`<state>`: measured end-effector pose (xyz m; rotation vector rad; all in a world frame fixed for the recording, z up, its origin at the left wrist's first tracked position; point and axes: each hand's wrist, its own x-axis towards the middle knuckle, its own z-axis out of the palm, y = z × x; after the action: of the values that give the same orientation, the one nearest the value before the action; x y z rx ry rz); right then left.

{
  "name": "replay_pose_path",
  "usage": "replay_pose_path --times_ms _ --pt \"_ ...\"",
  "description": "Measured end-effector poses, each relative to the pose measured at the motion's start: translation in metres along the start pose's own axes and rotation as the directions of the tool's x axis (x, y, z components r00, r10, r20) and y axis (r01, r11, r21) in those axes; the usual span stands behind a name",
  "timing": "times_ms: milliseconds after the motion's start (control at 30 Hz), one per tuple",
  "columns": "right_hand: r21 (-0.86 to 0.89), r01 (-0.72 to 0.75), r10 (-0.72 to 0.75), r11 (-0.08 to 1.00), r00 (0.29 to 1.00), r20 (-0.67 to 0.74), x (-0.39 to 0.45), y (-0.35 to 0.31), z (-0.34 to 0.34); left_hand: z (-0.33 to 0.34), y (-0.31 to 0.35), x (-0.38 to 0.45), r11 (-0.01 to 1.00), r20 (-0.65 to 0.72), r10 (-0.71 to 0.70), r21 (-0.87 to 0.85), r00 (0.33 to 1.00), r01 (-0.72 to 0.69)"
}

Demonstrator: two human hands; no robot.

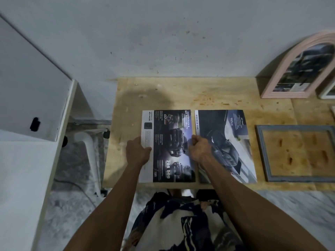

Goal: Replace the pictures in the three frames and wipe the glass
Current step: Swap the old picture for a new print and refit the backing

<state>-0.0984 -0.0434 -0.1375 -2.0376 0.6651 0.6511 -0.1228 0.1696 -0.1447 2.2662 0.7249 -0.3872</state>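
Observation:
Two printed car pictures lie side by side on the plywood table (pixel 181 95). My left hand (pixel 138 151) grips the left edge of the left picture (pixel 172 147), a dark truck advert. My right hand (pixel 199 148) has curled fingers that pinch that same picture's right edge, and it rests over the right picture (pixel 228 142), a dark car page. An empty grey-blue frame (pixel 262 151) lies flat to the right, with bare plywood showing through it. A pink arched frame (pixel 282 75) with a picture inside leans on the wall at the back right.
The corner of a white frame (pixel 326 93) stands beside the pink one, cut off by the view's edge. A white cabinet (pixel 32 98) stands to the left, with a marbled floor (pixel 76 160) and a white chair base between it and the table.

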Motion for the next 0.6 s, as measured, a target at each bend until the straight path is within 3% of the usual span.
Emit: replay_pose_path --times_ms 200,333,400,500,600 --pt "0.023 -0.038 0.038 0.999 0.999 0.002 0.003 0.0 0.002 0.001 0.0 0.003 0.999 -0.006 0.032 0.025 0.999 -0.032" --pt "-0.135 0.021 -0.028 0.991 0.998 -0.049 0.001 0.002 -0.002 0.004 -0.003 0.005 0.999 0.002 0.008 0.051 1.0 -0.008" --pt "-0.075 0.019 -0.022 0.997 0.999 -0.044 0.0 0.004 -0.002 0.005 0.0 0.001 0.997 -0.005 -0.01 0.077 1.0 0.011" --pt "-0.008 0.046 -0.046 0.999 0.99 -0.135 -0.005 0.004 -0.015 0.01 0.009 -0.007 0.996 -0.04 -0.019 0.088 0.999 0.023" --pt "-0.024 0.022 -0.027 0.999 0.97 -0.241 -0.006 0.01 -0.046 0.024 0.029 -0.013 0.997 -0.028 0.055 0.055 0.998 -0.054"
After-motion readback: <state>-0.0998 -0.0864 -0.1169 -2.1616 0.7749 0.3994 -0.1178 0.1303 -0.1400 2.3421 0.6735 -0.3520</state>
